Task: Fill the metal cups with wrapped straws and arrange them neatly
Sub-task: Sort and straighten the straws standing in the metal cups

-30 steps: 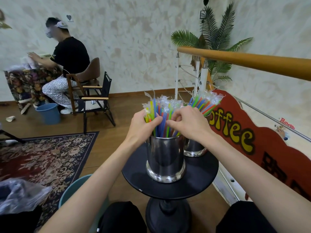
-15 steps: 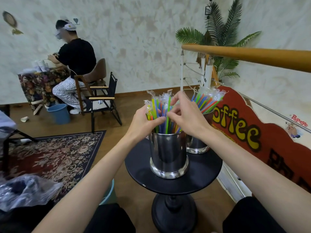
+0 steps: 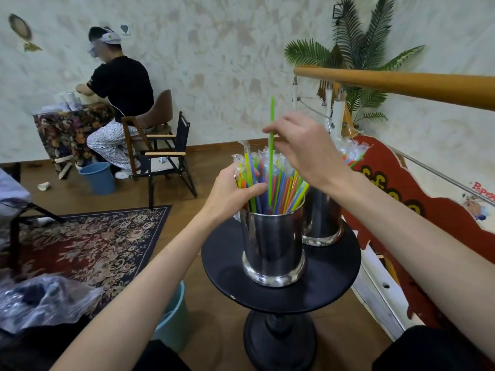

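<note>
A shiny metal cup (image 3: pixel 273 247) stands on the round black pedestal table (image 3: pixel 225 271), packed with colourful wrapped straws (image 3: pixel 286 183). My left hand (image 3: pixel 233 194) grips the left part of that bundle just above the rim. My right hand (image 3: pixel 302 148) pinches a single green straw (image 3: pixel 272 116), raised so it sticks up well above the rest, its lower end still among the bundle. A second metal cup (image 3: pixel 324 226) with straws stands behind on the right, mostly hidden by my right forearm.
A wooden handrail (image 3: pixel 401 84) and a red "Coffee" sign (image 3: pixel 428 218) run along the right. A teal bucket (image 3: pixel 174 317) sits by the table base. A patterned rug (image 3: pixel 88 236), a plastic bag (image 3: pixel 40 301), folding chair (image 3: pixel 166 162) and a seated person (image 3: pixel 117 103) are to the left.
My right hand has lifted from the bundle, drawing one green straw upward. My left hand has stayed gripping the bundle's left side. The view has shifted down and right.
</note>
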The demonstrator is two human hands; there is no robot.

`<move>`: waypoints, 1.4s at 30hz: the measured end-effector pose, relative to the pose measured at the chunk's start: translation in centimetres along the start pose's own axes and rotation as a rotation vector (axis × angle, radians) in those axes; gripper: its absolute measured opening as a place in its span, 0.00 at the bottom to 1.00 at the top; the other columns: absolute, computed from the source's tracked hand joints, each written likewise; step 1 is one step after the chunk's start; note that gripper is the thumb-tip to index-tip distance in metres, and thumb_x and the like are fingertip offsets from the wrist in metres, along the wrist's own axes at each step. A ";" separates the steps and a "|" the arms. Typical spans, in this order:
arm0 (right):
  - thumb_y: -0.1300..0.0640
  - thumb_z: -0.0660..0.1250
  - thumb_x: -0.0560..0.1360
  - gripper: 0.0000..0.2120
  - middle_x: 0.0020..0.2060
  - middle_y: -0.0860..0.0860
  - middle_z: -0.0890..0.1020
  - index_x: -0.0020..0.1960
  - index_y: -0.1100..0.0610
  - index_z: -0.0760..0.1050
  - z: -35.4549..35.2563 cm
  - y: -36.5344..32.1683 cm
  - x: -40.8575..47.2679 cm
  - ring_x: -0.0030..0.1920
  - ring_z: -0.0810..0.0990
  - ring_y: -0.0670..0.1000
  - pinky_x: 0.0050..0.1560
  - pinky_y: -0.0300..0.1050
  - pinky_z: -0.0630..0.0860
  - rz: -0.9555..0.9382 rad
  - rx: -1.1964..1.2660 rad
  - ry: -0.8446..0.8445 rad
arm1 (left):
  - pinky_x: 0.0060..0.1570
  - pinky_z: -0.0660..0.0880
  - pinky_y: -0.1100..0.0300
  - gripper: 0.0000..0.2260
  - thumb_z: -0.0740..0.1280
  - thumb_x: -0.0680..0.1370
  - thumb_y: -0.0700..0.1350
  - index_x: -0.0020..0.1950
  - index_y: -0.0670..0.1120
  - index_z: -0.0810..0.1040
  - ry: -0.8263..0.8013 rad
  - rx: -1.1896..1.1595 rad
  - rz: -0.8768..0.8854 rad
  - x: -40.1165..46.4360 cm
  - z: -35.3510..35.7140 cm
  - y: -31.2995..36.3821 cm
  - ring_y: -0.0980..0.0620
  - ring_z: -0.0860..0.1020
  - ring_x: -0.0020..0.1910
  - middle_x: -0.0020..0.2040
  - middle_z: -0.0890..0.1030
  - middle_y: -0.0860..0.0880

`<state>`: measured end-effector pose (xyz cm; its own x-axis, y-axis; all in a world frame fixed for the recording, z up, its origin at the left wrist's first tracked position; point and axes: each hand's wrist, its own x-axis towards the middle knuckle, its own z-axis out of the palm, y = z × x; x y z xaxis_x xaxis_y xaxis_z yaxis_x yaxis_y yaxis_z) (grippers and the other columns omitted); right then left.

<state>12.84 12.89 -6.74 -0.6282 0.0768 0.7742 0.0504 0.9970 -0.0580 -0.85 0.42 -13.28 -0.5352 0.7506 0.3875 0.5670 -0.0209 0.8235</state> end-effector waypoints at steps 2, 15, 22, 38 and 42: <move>0.68 0.69 0.76 0.14 0.55 0.57 0.83 0.61 0.63 0.80 -0.1 0.4 0.5 0.56 0.81 0.58 0.57 0.56 0.78 0.002 0.004 0.001 | 0.58 0.81 0.46 0.15 0.75 0.76 0.42 0.61 0.43 0.79 -0.021 -0.018 0.016 -0.1 0.1 -0.1 0.52 0.84 0.54 0.56 0.85 0.49; 0.53 0.66 0.81 0.12 0.31 0.53 0.80 0.45 0.60 0.82 0.8 0.5 0.6 0.29 0.75 0.47 0.30 0.44 0.71 0.382 0.557 -0.033 | 0.53 0.83 0.54 0.11 0.75 0.76 0.42 0.56 0.45 0.78 -0.009 -0.054 0.047 -0.1 0.1 -0.6 0.54 0.84 0.53 0.53 0.85 0.50; 0.56 0.71 0.77 0.09 0.29 0.49 0.82 0.40 0.54 0.74 2.1 0.9 -1.1 0.29 0.81 0.42 0.35 0.42 0.75 0.423 0.390 -0.271 | 0.57 0.81 0.49 0.15 0.75 0.76 0.38 0.61 0.40 0.77 -0.038 -0.050 0.046 0.4 0.2 -0.5 0.50 0.85 0.52 0.53 0.85 0.44; 0.52 0.75 0.76 0.09 0.32 0.46 0.83 0.41 0.55 0.80 3.6 0.6 -1.0 0.36 0.83 0.47 0.36 0.35 0.75 0.328 0.165 -0.734 | 0.43 0.75 0.69 0.14 0.76 0.73 0.37 0.52 0.50 0.77 -0.166 -0.048 0.091 1.3 -0.9 -0.9 0.62 0.81 0.41 0.41 0.84 0.60; 0.51 0.77 0.73 0.12 0.40 0.52 0.85 0.48 0.59 0.85 3.8 0.3 -0.7 0.40 0.81 0.49 0.38 0.41 0.74 0.289 0.105 -0.764 | 0.42 0.74 0.70 0.08 0.75 0.76 0.40 0.47 0.50 0.79 -0.114 -0.037 0.156 1.4 -0.6 0.0 0.64 0.80 0.40 0.39 0.83 0.62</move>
<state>10.31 13.14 -9.68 -0.9587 0.2730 0.0796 0.2419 0.9300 -0.2767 -2.00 1.11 -12.49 -0.3667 0.8062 0.4643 0.6131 -0.1660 0.7724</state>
